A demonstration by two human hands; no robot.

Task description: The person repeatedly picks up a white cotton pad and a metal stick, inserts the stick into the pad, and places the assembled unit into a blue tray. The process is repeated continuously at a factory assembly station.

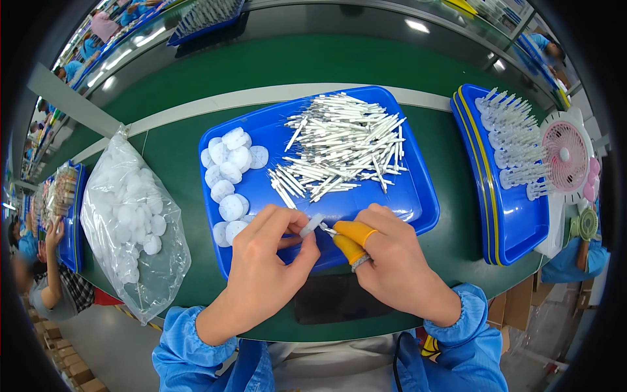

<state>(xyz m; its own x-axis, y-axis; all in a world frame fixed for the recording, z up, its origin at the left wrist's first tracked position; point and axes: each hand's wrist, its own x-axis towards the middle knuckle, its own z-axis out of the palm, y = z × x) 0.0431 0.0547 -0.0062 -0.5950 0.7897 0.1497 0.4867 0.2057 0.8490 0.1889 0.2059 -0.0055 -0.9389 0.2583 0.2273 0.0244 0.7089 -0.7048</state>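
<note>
Occlusions and cut-offs: pinched parts half covered, borders clip the rest.

White disc (pixel 313 225) partly behind left hand (pixel 269 261) fingers; metal-tipped piece (pixel 326 227) mostly covered by right hand (pixel 395 255) and its yellow finger covers (pixel 353 235), kind unclear. Blue tray's (pixel 428 208) near edge blocked by both hands. Dark flat object (pixel 339 302) partly behind right hand, can't identify. White sticks (pixel 339 147) overlap, lower ones buried. Clear bag (pixel 157 287): discs inside hazy, uncountable. Upper tray (pixel 225 19) cut by top edge, blue sleeves (pixel 196 356) by bottom. Far workers (pixel 104 26) blurred, tiny; left co-worker (pixel 51 297) clipped by dark rim.
</note>
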